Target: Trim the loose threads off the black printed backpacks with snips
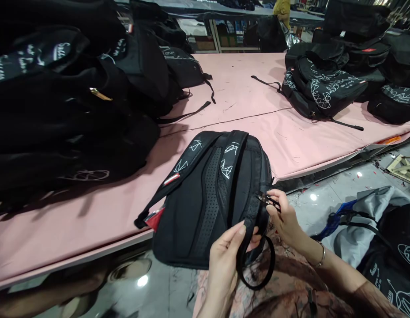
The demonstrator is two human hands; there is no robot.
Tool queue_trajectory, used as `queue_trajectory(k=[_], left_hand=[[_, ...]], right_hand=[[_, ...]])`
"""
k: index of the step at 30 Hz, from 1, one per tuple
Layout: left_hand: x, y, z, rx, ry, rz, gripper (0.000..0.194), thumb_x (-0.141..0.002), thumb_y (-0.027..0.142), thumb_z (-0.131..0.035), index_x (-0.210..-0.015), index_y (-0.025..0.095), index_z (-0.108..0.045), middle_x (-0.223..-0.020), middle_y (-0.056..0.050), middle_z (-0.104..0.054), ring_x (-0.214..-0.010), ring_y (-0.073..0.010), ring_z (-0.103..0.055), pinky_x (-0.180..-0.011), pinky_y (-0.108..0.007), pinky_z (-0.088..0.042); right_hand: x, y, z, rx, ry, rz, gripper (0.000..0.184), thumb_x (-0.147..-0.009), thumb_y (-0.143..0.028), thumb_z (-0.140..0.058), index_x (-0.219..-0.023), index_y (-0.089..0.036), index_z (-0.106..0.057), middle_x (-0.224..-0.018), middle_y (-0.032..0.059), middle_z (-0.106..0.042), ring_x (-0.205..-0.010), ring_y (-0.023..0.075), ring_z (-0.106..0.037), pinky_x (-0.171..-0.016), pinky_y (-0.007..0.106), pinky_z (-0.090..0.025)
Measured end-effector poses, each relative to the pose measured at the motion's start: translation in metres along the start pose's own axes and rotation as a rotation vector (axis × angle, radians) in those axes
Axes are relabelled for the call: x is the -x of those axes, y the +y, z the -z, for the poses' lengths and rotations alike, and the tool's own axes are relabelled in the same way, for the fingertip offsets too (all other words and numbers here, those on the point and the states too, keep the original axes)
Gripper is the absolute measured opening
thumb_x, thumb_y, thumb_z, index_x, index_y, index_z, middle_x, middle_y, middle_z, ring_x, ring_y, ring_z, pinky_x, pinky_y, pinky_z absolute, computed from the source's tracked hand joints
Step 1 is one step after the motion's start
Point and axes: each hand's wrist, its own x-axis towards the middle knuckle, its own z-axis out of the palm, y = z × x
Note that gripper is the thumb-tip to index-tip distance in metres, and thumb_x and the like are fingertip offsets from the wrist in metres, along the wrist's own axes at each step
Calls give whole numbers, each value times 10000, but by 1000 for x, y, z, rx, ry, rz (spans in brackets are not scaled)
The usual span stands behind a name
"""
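A black backpack point(194, 221) lies back side up across the table's front edge, its shoulder straps printed with white drawings. At its lower right side, my left hand point(226, 249) pinches the black webbing strap point(272, 260), which loops down below the fingers. My right hand point(284, 216) is closed round small dark thread snips point(268, 200). Their tips point left, close to the bag's side edge; whether they touch it I cannot tell. A red tag point(155, 219) sticks out at the bag's left side.
Black backpacks are heaped on the left point(69, 119) of the pink table point(238, 88), and more backpacks point(327, 84) stand at the right. On the floor at lower right lie a grey cloth point(347, 247) and black bags point(393, 256). Someone in yellow point(282, 11) is far back.
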Motion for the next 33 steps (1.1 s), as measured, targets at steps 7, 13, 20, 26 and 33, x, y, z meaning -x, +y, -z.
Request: queue_trajectory(k=[7,13,20,26,33], left_hand=[[-1,4,1,71,37,-52,415,-625,332,-764,-973,118,-688,-812,-89,-725,-623,-145,-647,-629,-255,-543],[-3,-3,4,6,15,-86,394,-640,355,-750,-959,129,-700,-785,-77,-725,-620,-168,-653,-636,-282,-550],[-3,-2,10,-147,3,-177,358,-672,381,-717,-946,151,-712,-816,-70,-728,-619,-156,-643,-630,-268,-544],[-3,2,12,-216,-31,-208,369,-675,394,-712,-944,141,-704,-754,-53,-715,-584,-139,-618,-603,-250,-525],[-2,34,65,-111,-174,-154,470,-651,614,-608,-494,170,-605,-380,-21,-529,-355,-137,-471,-364,-264,-415]], right_hand=[[6,11,10,331,-77,332,210,-910,-238,-424,-1074,-194,-549,-907,79,-641,-823,206,-565,-764,358,-413],[2,3,12,323,-152,357,201,-924,-264,-409,-1022,-204,-574,-857,57,-640,-799,188,-566,-728,327,-399],[-3,-3,14,303,-201,342,187,-919,-277,-424,-962,-203,-590,-832,47,-640,-777,172,-559,-726,310,-385],[-4,-6,17,150,-213,340,154,-905,-246,-450,-930,-201,-596,-775,31,-638,-717,156,-555,-685,294,-394],[-17,9,17,-249,-117,46,210,-866,-352,-510,-1005,-211,-581,-854,20,-623,-764,144,-583,-691,262,-455]])
